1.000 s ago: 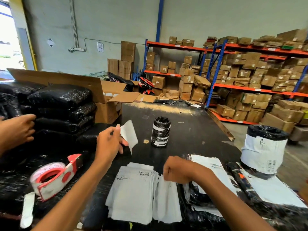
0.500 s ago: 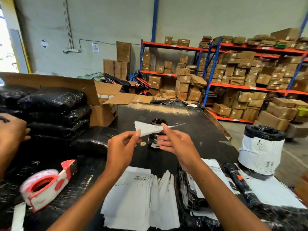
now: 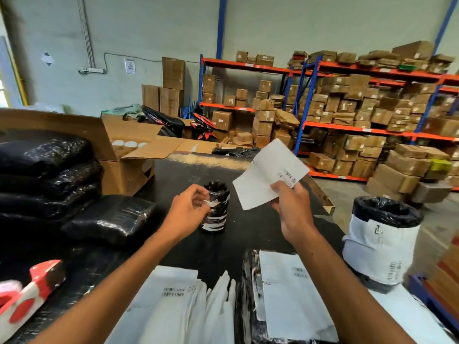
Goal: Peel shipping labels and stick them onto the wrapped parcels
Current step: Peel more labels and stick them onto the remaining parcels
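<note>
Holding the label (image 3: 269, 173) up alone now, the right hand (image 3: 293, 209) has it pinched at the lower edge, thumb on top, fingers curled behind; sheet tilted, barcode side partly showing. Half a sec ago both hands were on it in front of the black roll (image 3: 215, 209); now they've split. Left hand (image 3: 186, 212) sits just left of the roll w/ fingers curled in, pinching what looks like a thin white strip, prob. the backing, tho it's too small to be sure.

Meaning: peel looks done or nearly so, label is free & ready to stick. Not yet on any parcel.

Rel. to the roll: label is up and right of it, in the air. Wrapped parcel (image 3: 250, 294) w/ a label already on it lies near-right of the roll, by the right forearm. Label stack (image 3: 169, 301) is near side, toward the person. More black parcels (image 3: 109, 219) piled left of the roll; tape gun (image 3: 27, 294) far near-left.

Next, I'd guess: drop the strip, pick an unlabelled parcel, press label flat. Risk: sticky side folding on itself while held one-handed.
</note>
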Demonstrator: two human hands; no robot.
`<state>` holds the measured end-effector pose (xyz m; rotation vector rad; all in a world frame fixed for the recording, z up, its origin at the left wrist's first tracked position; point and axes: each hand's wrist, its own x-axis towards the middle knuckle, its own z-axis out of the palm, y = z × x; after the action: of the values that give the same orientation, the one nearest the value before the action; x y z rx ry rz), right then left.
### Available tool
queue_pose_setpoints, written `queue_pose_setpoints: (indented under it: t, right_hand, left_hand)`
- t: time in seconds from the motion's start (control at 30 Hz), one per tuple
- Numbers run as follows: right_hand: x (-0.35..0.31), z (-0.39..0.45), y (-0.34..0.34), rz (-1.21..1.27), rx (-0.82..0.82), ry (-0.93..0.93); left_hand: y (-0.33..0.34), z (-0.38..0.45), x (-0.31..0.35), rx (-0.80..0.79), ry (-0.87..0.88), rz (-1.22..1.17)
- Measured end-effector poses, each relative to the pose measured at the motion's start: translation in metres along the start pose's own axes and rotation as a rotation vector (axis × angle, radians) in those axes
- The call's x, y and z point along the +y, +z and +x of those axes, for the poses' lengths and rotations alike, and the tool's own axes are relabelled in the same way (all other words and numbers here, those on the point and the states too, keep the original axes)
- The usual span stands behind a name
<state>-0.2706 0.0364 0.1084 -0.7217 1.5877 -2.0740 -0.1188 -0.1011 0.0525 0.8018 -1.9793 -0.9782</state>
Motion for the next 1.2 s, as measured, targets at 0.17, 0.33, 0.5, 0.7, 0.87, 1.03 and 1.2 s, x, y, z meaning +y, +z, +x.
queue_pose_setpoints:
  t: [0.17, 0.33, 0.5, 0.7, 0.87, 1.03, 1.2]
  right_hand:
    - [-0.001, 0.022, -0.015, -0.183, -0.154, 0.007]
    - [0.002, 0.037, -0.024, -0.216, -0.267, -0.027]
    - [0.001, 0.037, -0.023, -0.242, -0.342, -0.028]
    - [0.004, 0.035, -0.023, -0.329, -0.36, -0.058]
    - [-0.007, -0.007, 0.005, -0.437, -0.452, -0.11]
    - [-0.006, -0.002, 0.004, -0.491, -0.424, -0.124]
    - [-0.003, -0.004, 0.002, -0.541, -0.414, -0.138]
  left_hand:
    - [0.031, 0.072, -0.021, -0.19, 0.249, 0.743]
    - [0.054, 0.108, -0.027, -0.299, 0.173, 1.09]
    - [0.044, 0.099, -0.021, -0.067, -0.197, 0.136]
    - [0.043, 0.066, 0.028, -0.039, -0.422, -0.814]
    - [-0.003, 0.01, 0.068, 0.024, -0.334, -0.801]
    - [-0.007, 0.0, 0.079, 0.011, -0.344, -0.748]
    - [-0.005, -0.008, 0.08, -0.001, -0.308, -0.707]
